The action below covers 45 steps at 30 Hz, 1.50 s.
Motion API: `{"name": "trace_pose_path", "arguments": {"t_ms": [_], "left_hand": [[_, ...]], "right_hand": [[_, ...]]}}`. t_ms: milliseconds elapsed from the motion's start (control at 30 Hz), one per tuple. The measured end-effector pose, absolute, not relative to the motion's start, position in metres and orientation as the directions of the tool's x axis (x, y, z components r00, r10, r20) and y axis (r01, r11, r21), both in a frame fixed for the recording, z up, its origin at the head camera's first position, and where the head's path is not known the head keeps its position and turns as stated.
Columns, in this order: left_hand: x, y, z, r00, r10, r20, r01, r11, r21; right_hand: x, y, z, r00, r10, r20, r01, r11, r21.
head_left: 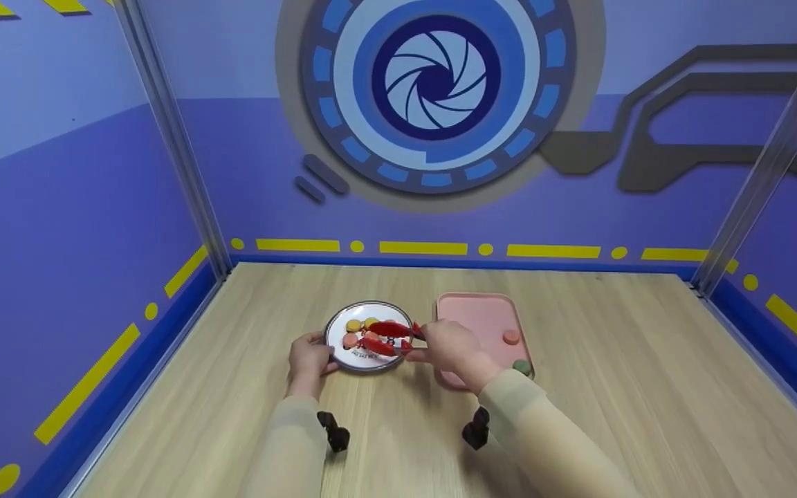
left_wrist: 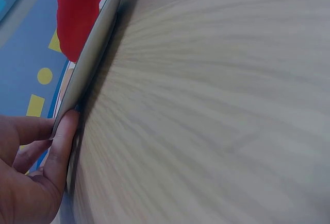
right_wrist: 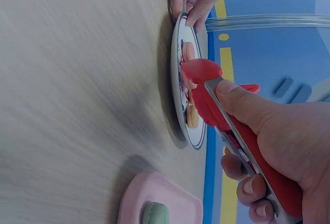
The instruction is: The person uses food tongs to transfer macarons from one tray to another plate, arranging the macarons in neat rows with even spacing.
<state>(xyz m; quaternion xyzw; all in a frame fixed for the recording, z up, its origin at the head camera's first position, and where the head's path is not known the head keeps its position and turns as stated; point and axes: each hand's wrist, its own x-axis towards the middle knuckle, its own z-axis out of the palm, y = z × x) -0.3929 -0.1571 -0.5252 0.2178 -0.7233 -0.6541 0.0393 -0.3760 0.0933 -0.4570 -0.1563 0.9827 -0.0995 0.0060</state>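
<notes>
My left hand (head_left: 308, 360) pinches the left rim of a round white plate (head_left: 346, 355) with a dark edge, thumb on top. Two yellow macarons (head_left: 353, 325) and a pink macaron (head_left: 350, 339) lie on it. In my right hand (head_left: 455, 346) are metal tongs with red heads (head_left: 390, 330), gripped by the handles (right_wrist: 278, 180). The tong heads are over the plate, spread on either side of another pink macaron (head_left: 371, 337); whether they squeeze it I cannot tell. In the left wrist view a red tong head (left_wrist: 78, 18) rises above the plate's edge.
Right of the plate, partly under my right hand, lies a pink tray (head_left: 471, 311). A pink macaron (head_left: 511, 337) and a green macaron (head_left: 521, 366) sit along its right side. Blue-purple panels (head_left: 232, 166) wall in the wooden table (head_left: 613, 360) at the back and sides.
</notes>
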Motion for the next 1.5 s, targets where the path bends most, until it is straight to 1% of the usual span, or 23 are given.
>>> {"name": "trace_pose_path", "arguments": {"t_ms": [300, 433, 667, 733, 1000, 1133, 1200, 1333, 1500], "left_hand": [[-0.392, -0.156, -0.523, -0.898, -0.370, -0.239, -0.284, 0.070, 0.956], [-0.393, -0.157, -0.525, -0.900, -0.371, -0.229, -0.274, 0.071, 0.959], [-0.393, -0.156, -0.528, -0.909, -0.358, -0.214, -0.233, 0.010, 0.973], [-0.393, -0.156, -0.528, -0.909, -0.356, -0.216, -0.233, 0.004, 0.973], [-0.393, -0.157, -0.528, -0.908, -0.352, -0.228, -0.244, 0.002, 0.970], [-0.394, -0.158, -0.529, -0.905, -0.357, -0.231, -0.250, 0.008, 0.968], [-0.394, -0.158, -0.529, -0.904, -0.361, -0.232, -0.251, 0.007, 0.968], [-0.392, -0.156, -0.527, -0.906, -0.359, -0.226, -0.242, 0.000, 0.970], [-0.391, -0.156, -0.527, -0.912, -0.347, -0.219, -0.231, -0.006, 0.973]], "right_hand": [[-0.378, 0.090, -0.459, -0.959, -0.282, 0.009, -0.278, 0.938, -0.208], [-0.378, 0.090, -0.459, -0.960, -0.280, 0.007, -0.276, 0.939, -0.208], [-0.375, 0.097, -0.460, -0.954, -0.296, 0.049, -0.300, 0.932, -0.204], [-0.374, 0.102, -0.459, -0.953, -0.298, 0.058, -0.304, 0.926, -0.225], [-0.367, 0.136, -0.445, -0.959, -0.279, 0.043, -0.276, 0.896, -0.347], [-0.363, 0.156, -0.441, -0.960, -0.273, 0.061, -0.276, 0.888, -0.367], [-0.362, 0.167, -0.441, -0.956, -0.278, 0.090, -0.291, 0.878, -0.381], [-0.359, 0.191, -0.443, -0.945, -0.285, 0.160, -0.325, 0.879, -0.350], [-0.355, 0.217, -0.442, -0.953, -0.268, 0.141, -0.300, 0.900, -0.317]]}}
